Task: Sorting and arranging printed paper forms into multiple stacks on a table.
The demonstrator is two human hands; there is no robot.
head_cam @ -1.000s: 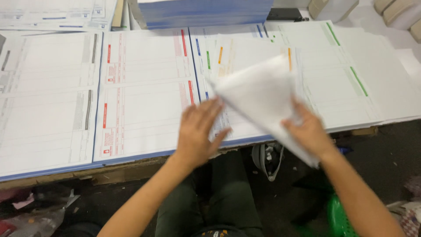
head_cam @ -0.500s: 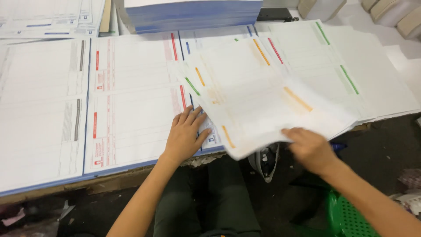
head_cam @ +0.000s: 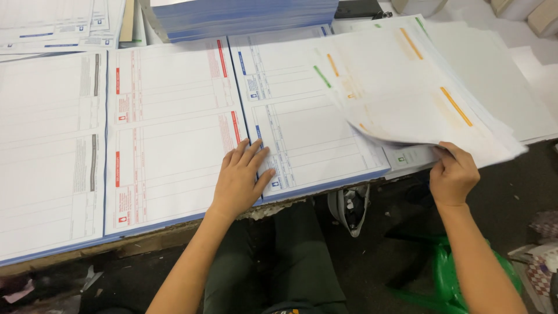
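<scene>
The left hand (head_cam: 241, 177) lies flat, fingers spread, on the stack of white printed forms with blue bars (head_cam: 302, 125), pressing its near corner beside the stack of red-barred white forms (head_cam: 168, 122). To the right of the blue-barred stack, the right hand (head_cam: 452, 174) pinches the lifted edge of a loose sheaf of white sheets with orange bars (head_cam: 407, 93), which overlaps that stack's right side.

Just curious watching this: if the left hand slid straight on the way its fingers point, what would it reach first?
The left hand points up and slightly right, so it would probably stay on the blue-marked sheet and meet the lifted orange-striped sheets or the blue-edged stack behind; depth is unclear.
</scene>
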